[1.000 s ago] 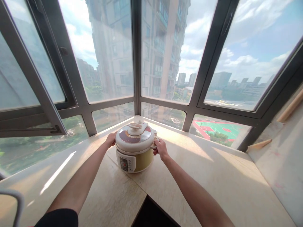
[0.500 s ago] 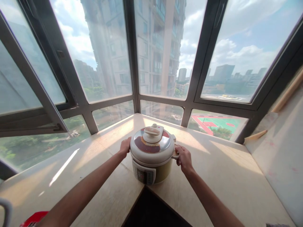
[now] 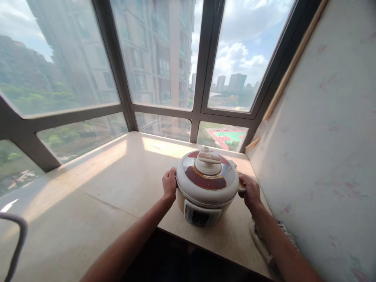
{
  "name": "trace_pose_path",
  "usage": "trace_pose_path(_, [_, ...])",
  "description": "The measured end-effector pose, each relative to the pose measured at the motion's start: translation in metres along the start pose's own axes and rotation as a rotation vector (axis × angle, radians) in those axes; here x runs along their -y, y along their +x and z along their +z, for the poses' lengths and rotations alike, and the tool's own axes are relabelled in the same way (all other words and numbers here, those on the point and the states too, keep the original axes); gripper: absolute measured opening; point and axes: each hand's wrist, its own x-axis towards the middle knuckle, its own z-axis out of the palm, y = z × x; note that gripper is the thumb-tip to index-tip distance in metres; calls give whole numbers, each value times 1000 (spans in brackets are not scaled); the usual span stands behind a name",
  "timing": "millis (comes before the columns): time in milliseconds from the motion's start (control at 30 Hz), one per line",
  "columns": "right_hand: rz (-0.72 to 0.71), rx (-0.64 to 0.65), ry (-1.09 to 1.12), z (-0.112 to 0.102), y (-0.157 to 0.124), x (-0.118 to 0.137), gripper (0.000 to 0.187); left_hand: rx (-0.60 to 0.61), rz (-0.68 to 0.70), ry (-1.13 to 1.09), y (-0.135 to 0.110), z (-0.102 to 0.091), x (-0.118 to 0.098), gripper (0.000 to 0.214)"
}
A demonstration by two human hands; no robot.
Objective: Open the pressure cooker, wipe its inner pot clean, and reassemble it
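An electric pressure cooker (image 3: 207,196) with a cream body, a dark-red and silver lid and a front control panel is between my hands. My left hand (image 3: 169,183) is closed around its left side handle, which is mostly hidden by the fingers. On the opposite side, my right hand (image 3: 249,190) grips the right handle, with the loop's end showing below the fingers. The cooker stays upright, lid on. Whether its base touches the pale countertop (image 3: 96,207) cannot be made out.
Framed windows (image 3: 164,58) rise behind the countertop's far edge. A flower-patterned wall (image 3: 323,137) bounds the right side. By my right forearm lies a bundled cord or cloth (image 3: 260,244), partly hidden. A grey curved tube (image 3: 21,231) stands at the lower left.
The cooker has shifted right along the countertop, nearer the wall, with both hands still on its handles. My view has turned right, and the red item at lower left has left the frame.
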Motion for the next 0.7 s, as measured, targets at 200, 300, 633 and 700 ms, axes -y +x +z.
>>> trace_pose_path(200, [-37,96,-38,-28,4,-1,36,37,-11,-166,-6,17,7,36])
trace_pose_path(300, [-8,131,-11,-28,4,-2,28,24,-1,-227,-8,14,7,37])
trace_pose_path(633, [42,128,132,-19,0,-14,26,-12,61,-322,-13,8,14,46])
trace_pose_path(700, [30,118,143,-19,0,-16,25,-22,73,-306,-11,8,15,46])
